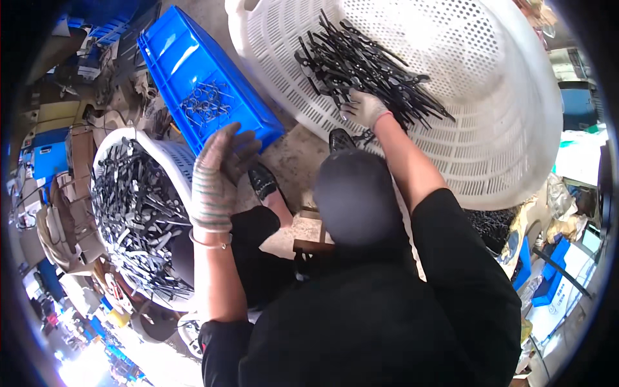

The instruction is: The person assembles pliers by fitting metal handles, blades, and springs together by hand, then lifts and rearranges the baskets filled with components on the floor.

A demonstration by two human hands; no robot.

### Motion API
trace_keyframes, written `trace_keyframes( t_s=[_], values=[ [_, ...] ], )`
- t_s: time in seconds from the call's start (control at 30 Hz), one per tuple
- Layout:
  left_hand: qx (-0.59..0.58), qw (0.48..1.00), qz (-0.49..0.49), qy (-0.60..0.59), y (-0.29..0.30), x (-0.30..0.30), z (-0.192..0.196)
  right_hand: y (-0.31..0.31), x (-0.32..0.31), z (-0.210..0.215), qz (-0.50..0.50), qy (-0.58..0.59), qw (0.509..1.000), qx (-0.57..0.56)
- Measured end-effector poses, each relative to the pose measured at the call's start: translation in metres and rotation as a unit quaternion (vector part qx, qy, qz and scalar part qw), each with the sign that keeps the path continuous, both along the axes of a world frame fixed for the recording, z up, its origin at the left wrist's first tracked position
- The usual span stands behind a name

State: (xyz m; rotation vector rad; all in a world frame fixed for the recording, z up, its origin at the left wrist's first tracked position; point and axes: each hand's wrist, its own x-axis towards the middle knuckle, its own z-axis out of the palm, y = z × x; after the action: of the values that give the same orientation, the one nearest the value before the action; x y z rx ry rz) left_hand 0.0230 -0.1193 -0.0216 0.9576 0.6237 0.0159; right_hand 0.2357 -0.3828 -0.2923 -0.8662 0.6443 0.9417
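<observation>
My right hand (365,108), in a pale glove with a pink cuff, is at the near-left edge of a heap of long thin black metal parts (367,64). Its fingers are bent and closed at the ends of these parts; exactly how many they hold is hidden. The heap lies in a big white perforated basket (509,138). My left hand (222,161), in a striped grey-white glove, is raised beside the blue crate (174,55), fingers apart and holding nothing. Several thin silvery wire-like pieces (206,105) lie in that crate.
At the left stands a white tub (108,143) full of small dark metal parts (138,213). Another dark heap (493,229) lies under the basket's right side. My knees and black shoes (263,180) are between the containers. Blue boxes (554,274) stand at the far right.
</observation>
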Motion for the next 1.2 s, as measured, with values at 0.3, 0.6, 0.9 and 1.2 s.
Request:
trace_keyframes(
  t_s=[0.3, 0.6, 0.9, 1.2],
  values=[
    [0.017, 1.0, -0.001, 0.018, -0.004, 0.012, 0.002, 0.04, 0.036, -0.021, -0.311, 0.035, 0.943, -0.114],
    [-0.054, 0.996, -0.073, -0.005, -0.023, -0.01, 0.005, 0.037, -0.085, 0.232, 0.124, -0.346, 0.93, -0.022],
    [-0.103, 0.975, -0.042, -0.193, -0.06, -0.033, 0.08, 0.064, -0.153, 0.369, 0.219, -0.419, 0.872, 0.127],
    [0.07, 0.984, -0.138, -0.085, -0.005, -0.106, 0.088, 0.042, -0.188, 0.389, 0.335, -0.515, 0.789, 0.015]
  ],
)
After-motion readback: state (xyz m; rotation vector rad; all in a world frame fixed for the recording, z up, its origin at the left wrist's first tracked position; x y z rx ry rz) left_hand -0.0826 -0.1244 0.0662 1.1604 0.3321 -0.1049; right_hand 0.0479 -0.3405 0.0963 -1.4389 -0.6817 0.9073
